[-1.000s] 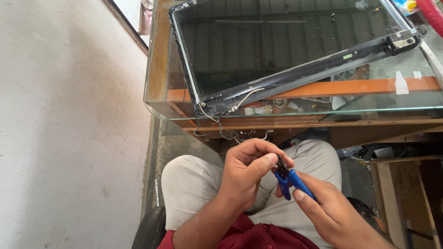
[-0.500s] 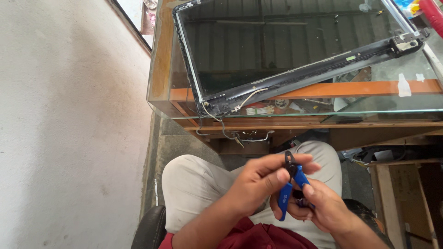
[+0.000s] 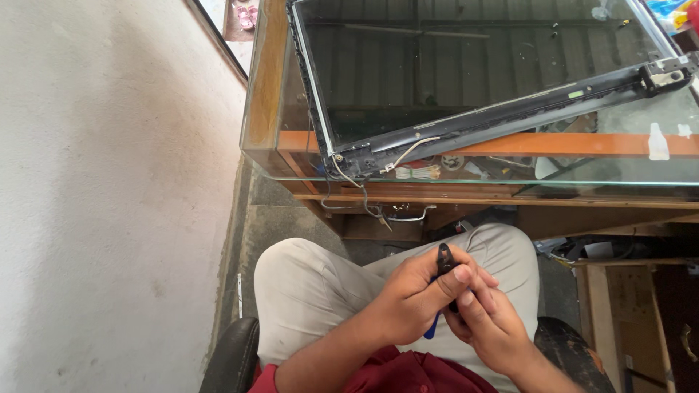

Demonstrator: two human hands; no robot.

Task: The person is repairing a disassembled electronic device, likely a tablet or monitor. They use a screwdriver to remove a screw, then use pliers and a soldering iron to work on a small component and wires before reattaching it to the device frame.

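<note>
Lower centre of frame | my left hand and right hand both closed on the small blue-handled tool | its long axis ran near upright, black tip up | left hand nearer the tip.

Small hand tool with blue plastic handles and dark matt tip, lower centre. Glossy dark laptop screen panel in matt black plastic frame, top. Smooth clear glass counter top over varnished orange-brown wooden frame. Beige cloth trousers. Rough matt plastered wall, left.
</note>
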